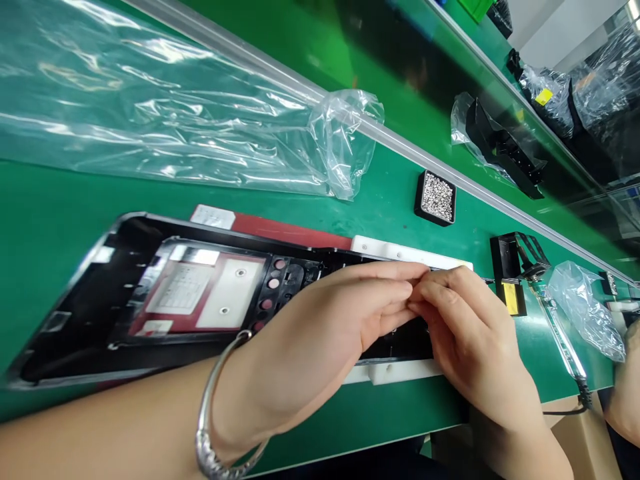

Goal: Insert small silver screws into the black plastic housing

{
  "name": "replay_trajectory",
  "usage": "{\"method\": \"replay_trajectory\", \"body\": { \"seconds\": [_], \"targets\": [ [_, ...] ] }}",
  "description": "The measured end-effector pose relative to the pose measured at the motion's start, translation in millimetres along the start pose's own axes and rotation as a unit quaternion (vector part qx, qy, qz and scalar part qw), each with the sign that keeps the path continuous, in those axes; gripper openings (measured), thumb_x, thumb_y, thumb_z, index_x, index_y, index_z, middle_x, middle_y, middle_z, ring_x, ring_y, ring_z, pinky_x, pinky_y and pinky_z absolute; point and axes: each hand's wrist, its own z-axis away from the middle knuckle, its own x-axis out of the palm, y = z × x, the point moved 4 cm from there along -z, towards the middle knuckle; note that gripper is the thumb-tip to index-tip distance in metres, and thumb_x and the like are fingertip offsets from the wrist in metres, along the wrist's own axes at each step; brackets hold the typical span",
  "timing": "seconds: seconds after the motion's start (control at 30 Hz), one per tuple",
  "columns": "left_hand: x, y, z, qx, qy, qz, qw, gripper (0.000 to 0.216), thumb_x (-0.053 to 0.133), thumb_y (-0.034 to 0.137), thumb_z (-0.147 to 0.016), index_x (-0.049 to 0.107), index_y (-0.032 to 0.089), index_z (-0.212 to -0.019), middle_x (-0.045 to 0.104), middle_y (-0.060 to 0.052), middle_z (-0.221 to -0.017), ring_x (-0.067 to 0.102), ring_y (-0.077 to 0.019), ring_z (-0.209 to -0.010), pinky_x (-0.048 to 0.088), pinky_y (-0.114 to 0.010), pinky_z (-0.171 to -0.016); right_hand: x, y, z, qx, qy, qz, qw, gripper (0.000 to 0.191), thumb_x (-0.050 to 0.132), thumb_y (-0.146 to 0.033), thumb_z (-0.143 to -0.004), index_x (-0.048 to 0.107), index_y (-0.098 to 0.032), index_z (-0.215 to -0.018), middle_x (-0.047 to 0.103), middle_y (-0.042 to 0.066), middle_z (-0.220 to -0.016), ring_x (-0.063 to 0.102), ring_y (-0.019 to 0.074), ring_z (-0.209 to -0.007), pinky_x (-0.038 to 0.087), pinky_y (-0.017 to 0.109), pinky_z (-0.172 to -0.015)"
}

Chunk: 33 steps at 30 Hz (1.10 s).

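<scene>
The black frame lies flat on the green table with its long axis running left to right, the left end nearer the camera's left edge and the right end tucked under both hands. It rests on a white fixture whose edges show along the far side and again at the near side below the knuckles.

The left hand reaches in from the lower left, a silver bangle on the wrist, and lies across the frame's right portion. The right hand comes from the lower right. Their fingertips meet directly over the frame's right end — the fingers narrow, pinched together tip to tip, as if on something very small, though what sits between them is too small to tell. Both hands are equally close to that spot; the frame stretches away from it to the left.

A small black tray of screws stands farther off and just to the right of the hands — the right hand is the nearer one. A large clear plastic bag lies along the far left.
</scene>
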Motion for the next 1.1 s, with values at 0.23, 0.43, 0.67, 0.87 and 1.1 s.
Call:
{"method": "replay_trajectory", "body": {
  "seconds": [0.23, 0.43, 0.67, 0.87, 1.1],
  "targets": [
    [-13.2, 27.9, -0.5, 0.075, 0.116, -0.012, 0.99, 0.028, 0.057, 0.021, -0.081, 0.065, 0.011, -0.105, 0.066, -0.009, -0.119, 0.053, -0.025, -0.122, 0.047, -0.034, -0.106, -8.4, -1.1, -17.4, -0.031, -0.022, 0.013, 0.999, 0.007, 0.049, -0.003, -0.095, 0.054, -0.008, -0.097, 0.052, 0.002, -0.092, 0.049, 0.0066, -0.087, 0.04, 0.019, -0.078],
    [-17.9, 32.8, -1.9, 0.098, 0.135, 0.025, 0.986, 0.038, 0.052, 0.015, -0.083, 0.056, 0.007, -0.12, 0.065, -0.009, -0.12, 0.052, -0.0226, -0.124, 0.048, -0.03, -0.104, 1.7, 9.1, -22.5, -0.037, -0.063, -0.008, 0.997, 0.008, 0.051, -0.004, -0.094, 0.056, -0.008, -0.098, 0.053, 0.001, -0.096, 0.051, 0.0072, -0.09, 0.042, 0.02, -0.081],
    [-16.6, 30.7, -5.4, 0.094, 0.138, 0.027, 0.986, 0.034, 0.05, 0.011, -0.083, 0.059, 0.005, -0.115, 0.067, -0.01, -0.116, 0.052, -0.0256, -0.123, 0.05, -0.032, -0.102, 1.8, 8.8, -22.1, -0.047, -0.056, -0.031, 0.997, 0.008, 0.053, -0.002, -0.093, 0.058, -0.007, -0.097, 0.053, 0.001, -0.097, 0.052, 0.0061, -0.091, 0.045, 0.019, -0.081],
    [-18.3, 28.8, -6.7, 0.088, 0.139, 0.044, 0.985, 0.031, 0.05, 0.01, -0.084, 0.058, 0.004, -0.114, 0.068, -0.011, -0.114, 0.055, -0.0233, -0.119, 0.053, -0.028, -0.097, 3.2, 14.5, -24.5, -0.013, -0.051, -0.079, 0.996, 0.009, 0.056, -0.003, -0.092, 0.064, -0.006, -0.09, 0.053, 0.003, -0.094, 0.052, 0.0044, -0.087, 0.045, 0.015, -0.075],
    [-19.8, 27.2, -7.9, 0.086, 0.128, 0.037, 0.987, 0.032, 0.049, 0.012, -0.085, 0.057, 0.006, -0.115, 0.066, -0.011, -0.117, 0.057, -0.0211, -0.117, 0.053, -0.025, -0.095, 3.5, 23.4, -25.8, 0.028, -0.063, -0.144, 0.987, 0.008, 0.062, -0.006, -0.089, 0.069, -0.01, -0.091, 0.054, 0.003, -0.093, 0.054, 0.0051, -0.088, 0.047, 0.014, -0.077]
  ]
}}
